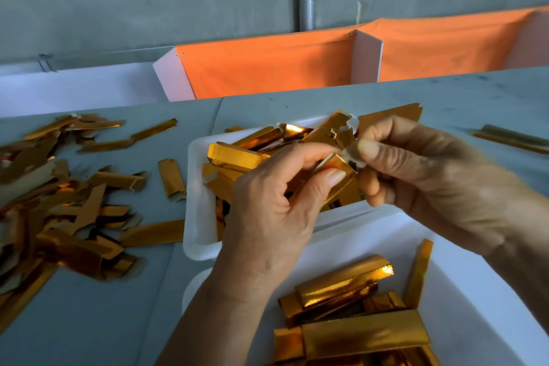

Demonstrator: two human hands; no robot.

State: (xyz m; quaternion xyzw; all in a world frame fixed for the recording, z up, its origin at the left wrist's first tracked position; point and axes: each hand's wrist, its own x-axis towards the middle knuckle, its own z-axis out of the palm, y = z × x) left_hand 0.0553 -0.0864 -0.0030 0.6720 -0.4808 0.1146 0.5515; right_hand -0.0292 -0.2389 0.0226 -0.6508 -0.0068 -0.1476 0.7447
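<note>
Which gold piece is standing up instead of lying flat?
The slim strip in the near tray: it leans on end by the right wall, while the rest there lie flat.

The flat grey table is carrying a loose heap of gold foil card strips at left, two white rectangular foam trays and a few long gold strips far right.

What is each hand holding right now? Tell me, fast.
Left hand: closed, gripping a gold foil piece.
Right hand: closed, pinching the end flap of the same piece.
</note>
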